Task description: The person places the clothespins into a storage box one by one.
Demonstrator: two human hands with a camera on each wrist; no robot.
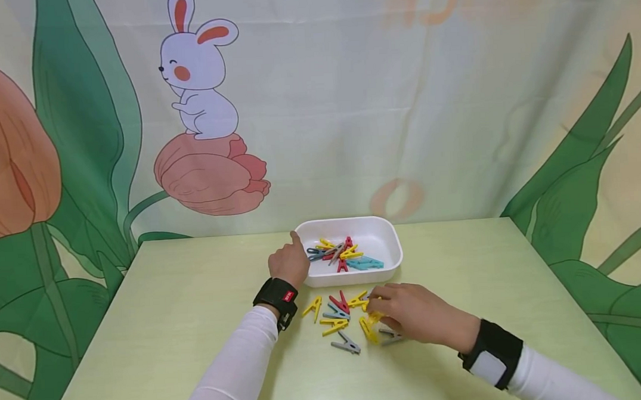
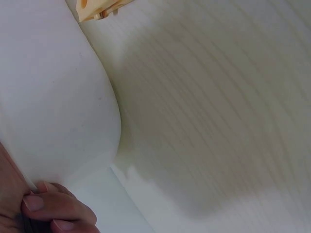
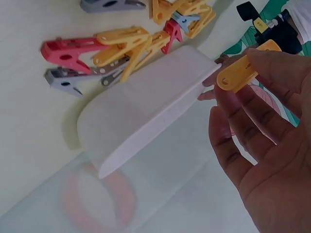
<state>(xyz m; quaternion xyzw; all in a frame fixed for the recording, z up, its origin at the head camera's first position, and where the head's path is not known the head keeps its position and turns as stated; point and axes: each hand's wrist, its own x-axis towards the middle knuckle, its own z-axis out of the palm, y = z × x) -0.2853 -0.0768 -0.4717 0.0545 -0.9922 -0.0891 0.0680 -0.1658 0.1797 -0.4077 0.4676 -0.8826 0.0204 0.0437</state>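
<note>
My left hand (image 1: 289,264) grips the left end of a white plastic tray (image 1: 324,280); in the left wrist view its fingers (image 2: 63,206) curl at the tray's edge. A dark thing beneath those fingers is too cut off to name. Between thumb and fingers, my right hand (image 1: 414,312) pinches a yellow clothespin (image 3: 238,75), raised over the table in front of the tray. Loose clothespins lie around it: a red one (image 1: 340,302), a grey one (image 1: 346,343), several yellow ones and a blue-grey one (image 1: 336,312). The right hand partly covers another grey one (image 1: 392,336).
Inside the tray lie several clothespins, among them turquoise ones (image 1: 365,263), yellow ones, red ones and a dark grey one (image 1: 316,254). The pale table (image 1: 196,301) ends behind the tray at a printed curtain (image 1: 316,104) with a rabbit and tulips.
</note>
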